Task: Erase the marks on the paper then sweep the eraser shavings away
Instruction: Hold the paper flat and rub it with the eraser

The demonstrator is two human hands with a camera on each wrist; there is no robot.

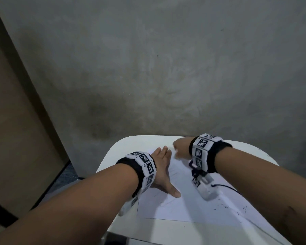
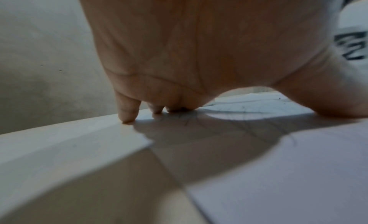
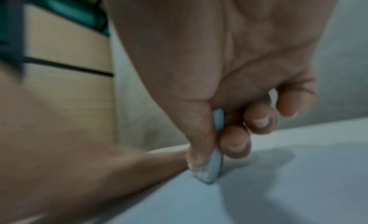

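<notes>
A white sheet of paper (image 1: 187, 204) lies on a small white table (image 1: 129, 144), with faint pencil marks (image 1: 168, 201) on it. My left hand (image 1: 162, 171) lies flat on the paper's left part, fingers straight and thumb spread; in the left wrist view its fingertips (image 2: 127, 115) press the surface. My right hand (image 1: 181, 147) is at the paper's far edge. In the right wrist view it pinches a pale blue-white eraser (image 3: 215, 167) between thumb and fingers, its lower end touching the paper (image 3: 259, 196). Dark eraser shavings (image 1: 224, 206) lie scattered on the paper's right part.
A grey concrete wall (image 1: 166, 68) stands right behind the table. A brown wooden panel (image 1: 16, 112) stands at the left. A thin black cable (image 1: 226, 187) runs over the paper from my right wrist camera. The table's rounded left edge (image 1: 106, 161) drops off beside my left hand.
</notes>
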